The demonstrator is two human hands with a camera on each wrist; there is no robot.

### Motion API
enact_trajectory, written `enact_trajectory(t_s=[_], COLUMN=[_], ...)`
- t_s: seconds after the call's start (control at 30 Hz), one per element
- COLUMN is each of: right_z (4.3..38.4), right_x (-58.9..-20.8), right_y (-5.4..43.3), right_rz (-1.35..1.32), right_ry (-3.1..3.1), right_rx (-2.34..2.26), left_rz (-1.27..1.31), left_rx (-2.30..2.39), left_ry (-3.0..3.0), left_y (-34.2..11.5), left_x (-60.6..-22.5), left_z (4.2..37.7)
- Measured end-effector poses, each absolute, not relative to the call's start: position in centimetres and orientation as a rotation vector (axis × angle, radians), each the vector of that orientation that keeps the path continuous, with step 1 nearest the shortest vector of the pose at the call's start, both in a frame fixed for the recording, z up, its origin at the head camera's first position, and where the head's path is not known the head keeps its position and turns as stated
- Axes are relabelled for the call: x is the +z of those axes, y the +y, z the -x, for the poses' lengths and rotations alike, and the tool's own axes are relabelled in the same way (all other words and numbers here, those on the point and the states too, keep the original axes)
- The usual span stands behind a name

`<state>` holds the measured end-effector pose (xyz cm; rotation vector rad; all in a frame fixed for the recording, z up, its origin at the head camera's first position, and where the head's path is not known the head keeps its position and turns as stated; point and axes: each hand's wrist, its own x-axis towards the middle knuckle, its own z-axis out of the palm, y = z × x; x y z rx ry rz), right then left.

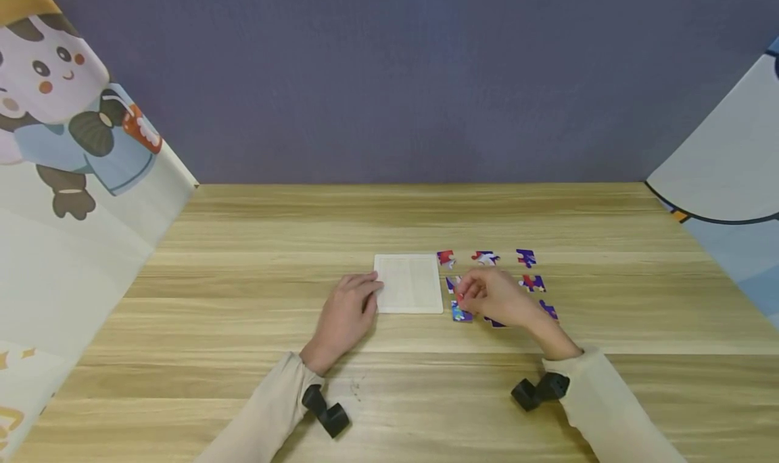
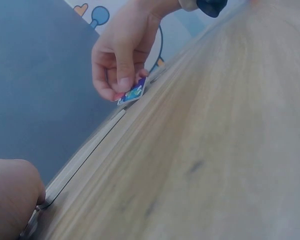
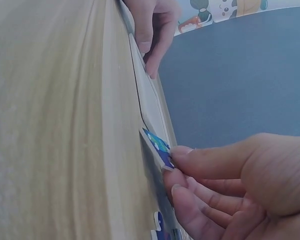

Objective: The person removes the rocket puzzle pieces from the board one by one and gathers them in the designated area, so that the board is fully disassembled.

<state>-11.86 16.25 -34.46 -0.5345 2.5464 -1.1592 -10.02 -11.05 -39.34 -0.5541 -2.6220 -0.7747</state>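
Note:
A square, pale puzzle tray [image 1: 409, 311] with a raised rim lies flat on the table. My left hand [image 1: 348, 309] rests at its left edge, fingertips [image 1: 376, 285] touching the rim. To the right of the tray, my right hand [image 1: 496, 297] pinches a jigsaw piece [image 3: 158, 146] between thumb and fingers. This piece is purple-blue with a green and light-blue patch, and it is tilted up in the left wrist view, beside the tray's near right corner. Several purple, red and white jigsaw pieces [image 1: 533, 283] lie around and partly beneath the right hand.
Loose pieces stand in rough rows, among them a red one [image 1: 446, 257], a white one [image 1: 486, 257] and a purple one [image 1: 526, 257]. The wooden table [image 1: 292, 233] meets a dark blue-grey wall panel [image 1: 414, 84] behind. Printed cartoon panels [image 1: 73, 111] flank both sides.

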Motion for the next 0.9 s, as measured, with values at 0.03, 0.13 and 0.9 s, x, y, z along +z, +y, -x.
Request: enact_trajectory(t_s=[0.03,0.13,0.9], right_z=[11.86,11.85,11.9], right_x=[-34.46,-34.45,-34.62], right_y=[16.25,16.28,16.22], right_rz=[0.536,0.539,0.543], right_ry=[2.553,2.576,2.627], right_rx=[-1.151,-1.128,-1.054], left_rz=[0.555,0.556,0.546], left_rx=[-0.774,-0.772,-0.77], left_ry=[-2.621,-2.618,-2.623], left_y=[-11.05,-11.03,-11.03], left_x=[-39.34,-39.3,-39.5], left_z=[10.03,10.03,9.99])
